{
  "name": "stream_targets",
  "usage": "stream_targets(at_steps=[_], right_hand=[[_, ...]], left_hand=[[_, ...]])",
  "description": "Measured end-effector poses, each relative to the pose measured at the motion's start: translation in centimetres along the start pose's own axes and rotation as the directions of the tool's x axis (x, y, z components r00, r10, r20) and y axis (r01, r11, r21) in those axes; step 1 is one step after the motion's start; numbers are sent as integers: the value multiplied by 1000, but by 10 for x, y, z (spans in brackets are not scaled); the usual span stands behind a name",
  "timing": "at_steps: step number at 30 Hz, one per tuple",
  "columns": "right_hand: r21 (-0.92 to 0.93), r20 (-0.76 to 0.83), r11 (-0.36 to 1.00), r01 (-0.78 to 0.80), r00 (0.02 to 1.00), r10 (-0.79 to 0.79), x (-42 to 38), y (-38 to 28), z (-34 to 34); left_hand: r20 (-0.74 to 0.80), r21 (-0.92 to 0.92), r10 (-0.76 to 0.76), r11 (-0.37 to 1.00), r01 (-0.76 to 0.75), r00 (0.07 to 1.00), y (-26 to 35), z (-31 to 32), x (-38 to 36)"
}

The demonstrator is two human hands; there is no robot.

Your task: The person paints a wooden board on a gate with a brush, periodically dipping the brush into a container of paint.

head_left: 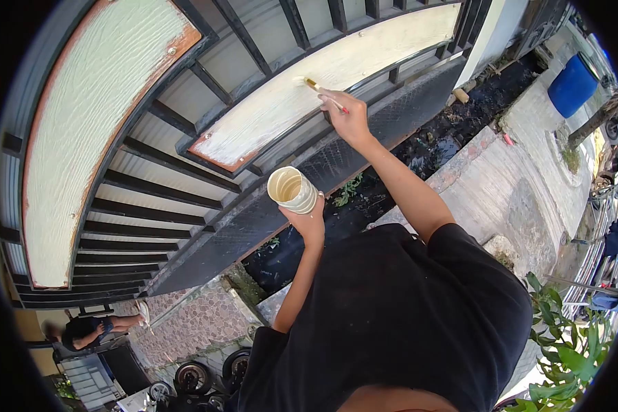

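Note:
My right hand is closed around the handle of a paintbrush, whose bristles touch a cream-coloured wooden panel. A patch of wet-looking paint shows at the brush tip, and reddish-brown wood is visible along the panel's lower left end. Below it, my left hand grips a ribbed, cream-coloured paint cup with its mouth turned up toward me. Pale paint coats the inside of the cup. The panel is fixed with screws to a black metal fence.
Another cream panel curves along the left. A dark, wet ditch runs below the fence. Beyond it lies concrete paving with a blue barrel. A person stands at lower left, near parked motorcycles. Leaves hang at lower right.

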State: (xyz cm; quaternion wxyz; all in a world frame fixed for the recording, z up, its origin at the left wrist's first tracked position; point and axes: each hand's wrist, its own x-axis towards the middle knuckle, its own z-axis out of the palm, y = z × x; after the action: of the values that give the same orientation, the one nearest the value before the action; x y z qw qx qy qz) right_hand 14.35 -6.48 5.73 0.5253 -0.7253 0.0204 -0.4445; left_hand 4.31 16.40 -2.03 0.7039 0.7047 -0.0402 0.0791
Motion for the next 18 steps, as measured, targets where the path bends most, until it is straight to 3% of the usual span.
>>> stream_targets(at_steps=[3, 6, 7, 10, 12, 13, 16, 18], right_hand=[[-24, -254, 997, -73, 965, 64, 39, 41, -59], [-61, -516, 977, -203, 845, 144, 53, 53, -88], [-94, -531, 985, -147, 844, 75, 53, 56, -79], [-166, -341, 986, -19, 939, -39, 24, 40, -17], [-34, -190, 999, -30, 982, 23, -8, 10, 26], [0, -108, 999, 47, 993, -47, -23, 3, 40], [73, 144, 961, 265, 951, -273, -47, -12, 45], [103, 163, 972, 213, 960, -228, -38, 0, 33]], left_hand=[[-30, -18, -1, 1000, 1, 1000, -8, 4, 0], [-73, -3, -14, 1000, 14, 997, -13, 8, 0], [-79, -11, -31, 999, 30, 996, -13, 10, 1], [-168, -19, 3, 1000, -6, 986, -31, 17, 0], [-200, 4, 2, 1000, -1, 980, -24, 22, -2], [-234, 23, 2, 1000, 4, 972, -22, 24, -2], [-260, 95, 47, 995, -23, 964, -24, 22, 3], [-290, 147, 79, 988, -38, 954, -10, 27, 0]])
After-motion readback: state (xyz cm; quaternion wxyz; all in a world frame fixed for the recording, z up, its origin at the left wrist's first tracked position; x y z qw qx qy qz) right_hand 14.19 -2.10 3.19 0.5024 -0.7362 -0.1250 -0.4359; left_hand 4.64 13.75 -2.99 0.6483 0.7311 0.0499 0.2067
